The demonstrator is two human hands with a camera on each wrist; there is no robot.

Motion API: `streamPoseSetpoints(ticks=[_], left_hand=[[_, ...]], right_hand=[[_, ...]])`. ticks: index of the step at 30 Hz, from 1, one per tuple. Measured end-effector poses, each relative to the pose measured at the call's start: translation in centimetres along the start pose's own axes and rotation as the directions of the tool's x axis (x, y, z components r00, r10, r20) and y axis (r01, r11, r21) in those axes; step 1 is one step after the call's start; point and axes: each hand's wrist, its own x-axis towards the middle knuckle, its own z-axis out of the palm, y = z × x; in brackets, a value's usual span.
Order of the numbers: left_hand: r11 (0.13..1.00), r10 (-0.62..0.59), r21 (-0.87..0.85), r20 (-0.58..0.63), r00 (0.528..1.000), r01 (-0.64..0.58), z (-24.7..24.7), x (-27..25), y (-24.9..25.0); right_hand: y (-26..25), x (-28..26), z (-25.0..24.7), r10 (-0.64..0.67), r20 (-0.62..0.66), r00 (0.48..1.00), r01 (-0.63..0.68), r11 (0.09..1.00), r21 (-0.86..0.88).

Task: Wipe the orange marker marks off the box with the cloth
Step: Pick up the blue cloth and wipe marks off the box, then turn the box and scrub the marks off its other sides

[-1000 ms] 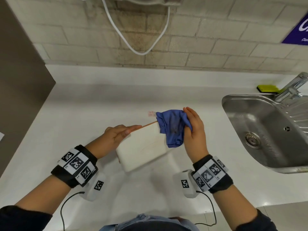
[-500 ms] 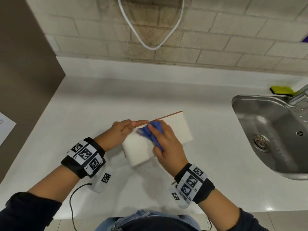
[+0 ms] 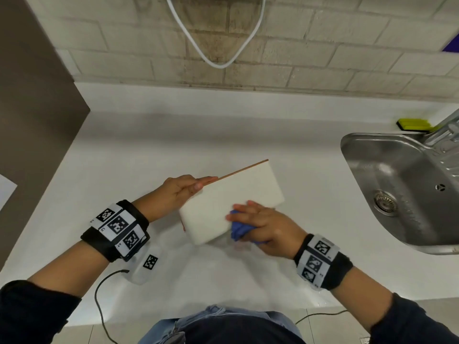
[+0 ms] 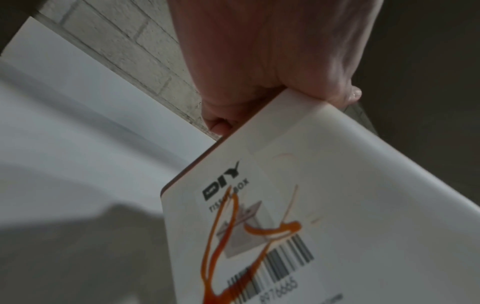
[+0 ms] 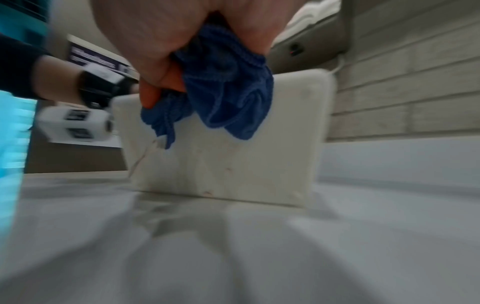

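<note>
While left hand (image 3: 182,192) grips box (image 3: 231,202) on white counter (image 3: 139,155), right hand (image 3: 263,225) bunches cloth (image 3: 239,228).

Cloth (image 5: 228,86): blue ribbed knit. Box (image 3: 238,194): white, smooth, matt. Table (image 3: 173,135): white, glossy. Sink (image 3: 397,184): brushed metal.

White box (image 3: 231,194), blue cloth (image 3: 239,228) (marks (image 4: 221,236) seemingly orange).

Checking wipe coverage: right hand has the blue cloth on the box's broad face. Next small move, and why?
Probably bring the blue cloth round to the box's labelled end: the left wrist view shows orange marker marks there, while the broad face under the right hand looks nearly clean. The left hand grips the tissue box by its top edge.
</note>
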Motion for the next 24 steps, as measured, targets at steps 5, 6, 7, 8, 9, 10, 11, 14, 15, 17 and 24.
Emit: streamPoseSetpoints(ticks=[5, 6, 7, 8, 9, 10, 11, 14, 15, 17, 24], left_hand=[[0.999, -0.006, 0.04, -0.01, 1.0, 0.006, -0.4, -0.4, 0.0], [0.994, -0.012, 0.107, -0.007, 1.0, 0.013, -0.6, -0.4, 0.0], [0.978, -0.016, 0.208, 0.001, 1.0, 0.015, -0.8, -0.5, 0.1], [0.944, -0.012, 0.33, 0.013, 1.0, 0.007, -1.1, -0.6, 0.3], [0.889, 0.011, 0.457, 0.032, 0.999, -0.024, -1.3, -0.8, 0.5], [0.82, 0.04, 0.568, 0.057, 0.998, -0.066, -1.6, -1.0, 0.6], [0.754, 0.074, 0.648, 0.081, 0.994, -0.109, -1.8, -1.3, 0.8], [0.59, 0.185, 0.769, 0.169, 0.968, -0.247, -2.7, -2.2, 0.2], [0.541, 0.193, 0.794, 0.204, 0.96, -0.277, -3.0, -2.4, -0.2], [0.478, 0.176, 0.828, 0.236, 0.956, -0.293, -3.6, -2.5, -0.8], [0.572, 0.168, 0.809, 0.046, 0.985, -0.135, 2.4, -2.2, 2.0]], right_hand=[[3.3, -4.0, -2.2, 0.359, -0.389, 0.848, -0.395, 0.919, -0.012], [3.1, -4.4, -2.7, 0.458, -0.457, 0.762, -0.481, 0.874, 0.072], [2.7, -4.7, -3.2, 0.559, -0.503, 0.659, -0.547, 0.815, 0.19], [2.0, -4.7, -3.8, 0.65, -0.525, 0.549, -0.576, 0.749, 0.327], [1.4, -4.7, -4.3, 0.718, -0.534, 0.447, -0.554, 0.691, 0.464], [0.8, -4.7, -4.7, 0.761, -0.541, 0.358, -0.502, 0.646, 0.575], [0.4, -4.8, -4.8, 0.788, -0.548, 0.281, -0.44, 0.613, 0.656], [0.0, -5.0, -4.2, 0.902, -0.402, 0.156, -0.201, 0.427, 0.881], [0.0, -4.8, -3.9, 0.937, -0.307, 0.168, -0.091, 0.325, 0.941], [-0.1, -4.5, -3.3, 0.962, -0.17, 0.214, 0.109, 0.15, 0.983], [-0.6, -2.2, -3.4, 0.932, -0.031, 0.36, 0.256, -0.067, 0.964]])
